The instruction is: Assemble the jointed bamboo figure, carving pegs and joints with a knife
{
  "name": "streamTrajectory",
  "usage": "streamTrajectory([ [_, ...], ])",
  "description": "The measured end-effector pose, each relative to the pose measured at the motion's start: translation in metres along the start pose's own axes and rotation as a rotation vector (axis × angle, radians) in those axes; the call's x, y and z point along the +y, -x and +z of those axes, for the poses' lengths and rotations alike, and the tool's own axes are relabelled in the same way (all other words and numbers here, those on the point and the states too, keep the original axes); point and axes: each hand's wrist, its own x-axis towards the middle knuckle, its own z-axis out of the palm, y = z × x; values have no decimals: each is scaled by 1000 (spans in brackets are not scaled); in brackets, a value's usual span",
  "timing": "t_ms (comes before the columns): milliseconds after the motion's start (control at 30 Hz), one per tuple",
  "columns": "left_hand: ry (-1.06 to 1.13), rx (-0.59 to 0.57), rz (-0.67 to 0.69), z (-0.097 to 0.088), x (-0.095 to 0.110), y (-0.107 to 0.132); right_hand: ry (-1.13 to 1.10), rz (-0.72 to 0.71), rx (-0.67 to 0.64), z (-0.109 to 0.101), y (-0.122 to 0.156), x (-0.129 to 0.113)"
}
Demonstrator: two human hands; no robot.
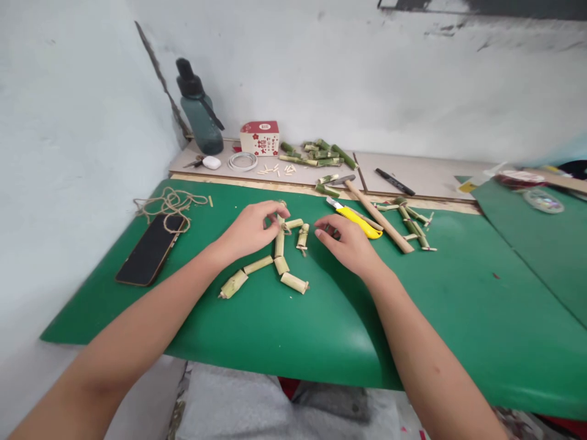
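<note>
A jointed figure made of short bamboo pieces (279,243) lies on the green table mat, its limbs spread and bits of twine showing at the ends. My left hand (252,227) is at the figure's top, thumb and fingers curled around the neck area; it hides the limb on that side. To the right of the figure, my right hand (345,241) hovers with bent, parted fingers and nothing visible in them. Just beyond that hand lie a yellow utility knife (355,219) with its blade out and a hammer (380,214) with a wooden handle.
A second bamboo figure (410,225) lies right of the hammer. Leftward are a phone (149,250) and loose twine (167,205). Along the back stand a bottle (200,116), a small box (260,139), cut green bamboo (321,154) and a black marker (394,181).
</note>
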Motion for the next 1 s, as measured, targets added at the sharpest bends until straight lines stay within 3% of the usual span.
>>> streamTrajectory([
  [67,-121,-8,10,-12,-4,0,6,-5,3,0,0,0],
  [167,-331,-116,16,-28,-14,1,14,-15,6,1,0,0],
  [300,-398,-255,25,-29,-25,1,13,-57,-7,4,0,-2],
  [433,-382,-263,38,-26,-23,2,16,-113,-20,7,-1,-4],
  [533,-347,-218,-23,-37,-19,2,24,-135,-18,9,0,-4],
  [700,-157,-199,-135,-53,-18,3,40,-146,-21,9,0,-3],
  [1000,487,-153,-47,-27,2,0,68,-192,1,13,-1,-4],
])
